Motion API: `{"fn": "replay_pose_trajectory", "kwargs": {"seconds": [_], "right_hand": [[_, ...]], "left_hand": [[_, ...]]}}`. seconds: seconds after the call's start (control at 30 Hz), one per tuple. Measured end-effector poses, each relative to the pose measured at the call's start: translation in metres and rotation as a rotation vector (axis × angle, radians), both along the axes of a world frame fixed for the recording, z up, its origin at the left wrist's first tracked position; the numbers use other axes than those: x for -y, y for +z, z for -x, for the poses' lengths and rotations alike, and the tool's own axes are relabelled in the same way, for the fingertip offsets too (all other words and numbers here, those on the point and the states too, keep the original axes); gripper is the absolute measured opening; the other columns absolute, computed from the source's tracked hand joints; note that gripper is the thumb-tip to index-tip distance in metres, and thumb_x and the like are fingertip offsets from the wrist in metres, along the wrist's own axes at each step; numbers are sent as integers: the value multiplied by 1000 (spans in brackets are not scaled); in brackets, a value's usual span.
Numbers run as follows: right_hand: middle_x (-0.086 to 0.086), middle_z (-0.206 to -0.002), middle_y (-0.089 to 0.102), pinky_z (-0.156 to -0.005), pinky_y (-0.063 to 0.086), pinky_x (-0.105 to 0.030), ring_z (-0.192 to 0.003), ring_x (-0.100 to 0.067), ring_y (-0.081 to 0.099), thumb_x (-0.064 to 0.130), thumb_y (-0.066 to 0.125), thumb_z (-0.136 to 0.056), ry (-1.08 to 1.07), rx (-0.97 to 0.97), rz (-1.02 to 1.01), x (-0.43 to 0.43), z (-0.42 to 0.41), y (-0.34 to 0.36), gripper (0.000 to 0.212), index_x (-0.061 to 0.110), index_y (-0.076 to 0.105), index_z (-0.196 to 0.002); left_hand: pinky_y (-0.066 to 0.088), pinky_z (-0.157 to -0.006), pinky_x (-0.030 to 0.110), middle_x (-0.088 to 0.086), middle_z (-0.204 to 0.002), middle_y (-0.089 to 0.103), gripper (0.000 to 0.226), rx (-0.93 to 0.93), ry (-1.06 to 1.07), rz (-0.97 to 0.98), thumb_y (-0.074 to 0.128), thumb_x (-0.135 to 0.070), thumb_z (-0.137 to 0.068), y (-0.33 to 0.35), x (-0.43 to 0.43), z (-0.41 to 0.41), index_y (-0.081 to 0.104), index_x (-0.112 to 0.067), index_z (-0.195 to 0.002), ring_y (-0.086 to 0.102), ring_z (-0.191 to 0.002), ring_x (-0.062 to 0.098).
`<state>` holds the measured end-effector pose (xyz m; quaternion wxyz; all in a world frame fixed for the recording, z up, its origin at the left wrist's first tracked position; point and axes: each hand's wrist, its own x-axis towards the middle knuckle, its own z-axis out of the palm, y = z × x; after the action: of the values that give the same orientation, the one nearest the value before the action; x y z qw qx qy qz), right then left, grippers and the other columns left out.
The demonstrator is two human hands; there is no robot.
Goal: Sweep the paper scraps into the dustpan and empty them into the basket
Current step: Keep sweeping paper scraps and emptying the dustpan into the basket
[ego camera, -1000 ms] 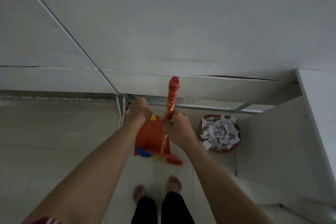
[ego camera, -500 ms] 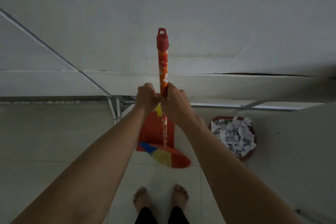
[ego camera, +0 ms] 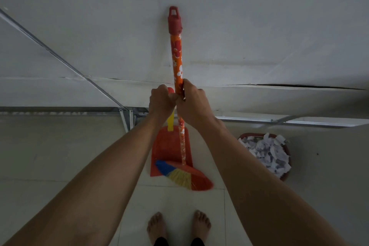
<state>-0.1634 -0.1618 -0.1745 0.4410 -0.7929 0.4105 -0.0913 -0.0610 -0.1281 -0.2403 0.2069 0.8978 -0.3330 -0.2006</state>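
Both bare forearms extend forward and converge at centre. The left hand (ego camera: 162, 102) is curled round the dustpan handle (ego camera: 170, 122). The right hand (ego camera: 193, 104) is curled round the broom handle (ego camera: 177, 56). The hands touch. The bare feet (ego camera: 156, 225) stand side by side below.

The pale tiled floor (ego camera: 60, 156) carries everything here. Straight below the fingers (ego camera: 159, 91), a red dustpan (ego camera: 167, 150) stands on its lip, and the broom (ego camera: 179, 177) bristles rest on the tiles just in front of that lip. Below and right of the fingers, well apart from the dustpan, sits a red basket (ego camera: 247, 135) heaped with paper scraps (ego camera: 267, 154). Two bare feet (ego camera: 157, 225) stand farthest below. Metal legs (ego camera: 125, 120) meet the floor left of the fingers.
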Motion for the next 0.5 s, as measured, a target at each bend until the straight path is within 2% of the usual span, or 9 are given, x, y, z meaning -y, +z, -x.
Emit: {"fn": "replay_pose_trajectory", "kwargs": {"seconds": [0.1, 0.13, 0.2, 0.27, 0.37, 0.5], "right_hand": [[-1, -94, 60, -71, 51, -32, -80, -20, 59, 29, 57, -100, -11, 6, -13, -2, -4, -7, 30, 8, 54, -122], [0, -93, 61, -72, 52, -33, -80, -21, 60, 30, 58, -99, -20, 12, -8, -3, -5, -9, 30, 8, 55, -120], [-1, -92, 63, -72, 55, -34, -79, -21, 63, 32, 57, -99, -46, 29, -3, -6, -8, -14, 30, 9, 56, -118], [0, -90, 63, -68, 56, -32, -75, -19, 64, 31, 56, -100, -83, 50, 2, -8, -10, -19, 27, 10, 56, -117], [5, -83, 58, -61, 53, -25, -67, -11, 59, 33, 57, -99, -115, 67, -2, -11, -13, -24, 25, 11, 55, -111], [11, -82, 55, -61, 51, -20, -67, -9, 58, 40, 59, -97, -152, 65, -67, -12, -15, -24, 27, 18, 50, -109]], "left_hand": [[45, -53, 29, -3, -61, 48, 27, -33, -37, 48, 64, -25, -91, -7, 2, -19, 59, -6, -73, 39, -49, 6], [45, -53, 26, -3, -62, 49, 26, -35, -58, 49, 64, -24, -90, -7, 2, -24, 59, -5, -74, 40, -49, 4], [32, -47, 15, 0, -65, 51, 26, -73, -67, 59, 61, -24, -88, -8, 0, -29, 57, -4, -73, 43, -51, 7], [25, -46, 14, 1, -65, 53, 31, -111, -72, 97, 56, -33, -81, -8, 0, -29, 58, -3, -73, 44, -52, 9], [27, -46, 11, 3, -71, 59, 27, -95, -43, 118, 62, -29, -88, -9, -2, -30, 62, -6, -76, 46, -52, 3], [37, -57, 16, 5, -85, 69, 25, -17, -52, 96, 65, -32, -92, -12, -3, -33, 68, -8, -86, 59, -66, 16]]}}
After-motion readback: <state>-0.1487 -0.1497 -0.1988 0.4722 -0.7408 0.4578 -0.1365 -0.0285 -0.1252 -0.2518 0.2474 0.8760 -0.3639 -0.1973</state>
